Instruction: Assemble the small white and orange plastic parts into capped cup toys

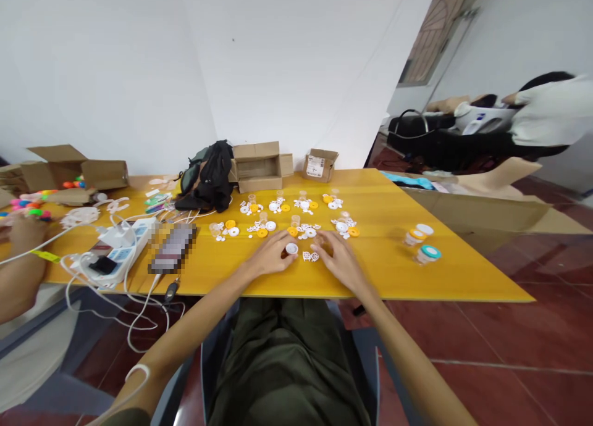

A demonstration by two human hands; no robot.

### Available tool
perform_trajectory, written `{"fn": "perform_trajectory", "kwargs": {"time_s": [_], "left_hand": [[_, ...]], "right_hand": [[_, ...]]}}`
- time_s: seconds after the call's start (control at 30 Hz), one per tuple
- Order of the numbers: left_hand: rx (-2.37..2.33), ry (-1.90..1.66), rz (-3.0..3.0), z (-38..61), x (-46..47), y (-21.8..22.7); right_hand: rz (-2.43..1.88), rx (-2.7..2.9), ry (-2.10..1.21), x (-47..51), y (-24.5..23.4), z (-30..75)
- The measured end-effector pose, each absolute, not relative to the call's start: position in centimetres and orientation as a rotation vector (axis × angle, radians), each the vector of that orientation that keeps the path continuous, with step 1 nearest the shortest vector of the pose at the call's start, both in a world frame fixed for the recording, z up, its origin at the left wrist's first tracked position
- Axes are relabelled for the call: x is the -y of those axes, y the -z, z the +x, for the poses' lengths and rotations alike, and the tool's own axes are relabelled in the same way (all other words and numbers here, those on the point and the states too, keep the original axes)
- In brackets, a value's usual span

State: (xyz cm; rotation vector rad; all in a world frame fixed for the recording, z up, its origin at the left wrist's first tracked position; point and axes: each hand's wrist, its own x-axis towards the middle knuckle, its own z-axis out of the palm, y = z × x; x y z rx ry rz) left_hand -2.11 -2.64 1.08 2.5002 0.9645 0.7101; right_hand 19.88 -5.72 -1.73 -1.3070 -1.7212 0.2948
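My left hand (272, 254) rests at the table's front, thumb and fingers curled around a small white round cup-like part (291, 249). My right hand (341, 260) is opposite, its fingers curved around what looks like a clear plastic cup (325, 246), faint and partly hidden. Between the hands lie white perforated discs (311, 257). Just beyond my left fingertips is a yellow ring (292, 231), with white round pieces (309, 231) beside it. Farther back, several similar groups hold a clear cup (295, 220), a yellow ring (262, 233) and a white ring (270, 226).
Closed jars with a teal lid (430, 252) and a yellow lid (417, 234) stand at right. A power strip (123, 253), cables and a phone (173, 248) lie left. A black bag (208, 178) and open cardboard box (257, 168) stand behind. Another person's arm (21, 265) is far left.
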Motion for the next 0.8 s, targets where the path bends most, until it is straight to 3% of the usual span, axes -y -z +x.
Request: {"fn": "perform_trajectory", "kwargs": {"time_s": [0.17, 0.47, 0.8], "left_hand": [[-0.861, -0.825, 2.358, -1.8, 2.3, -1.1], [-0.596, -0.951, 2.022, -1.7, 1.8, -1.2], [-0.530, -0.935, 1.895, -1.4, 1.8, -1.4]], "right_hand": [[-1.269, 1.596, -0.245, 6.7, 0.0, 19.0], [-1.086, 1.291, -1.037, 8.2, -0.9, 16.1], [-0.960, 0.896, -1.389, 8.7, -1.2, 15.5]]}}
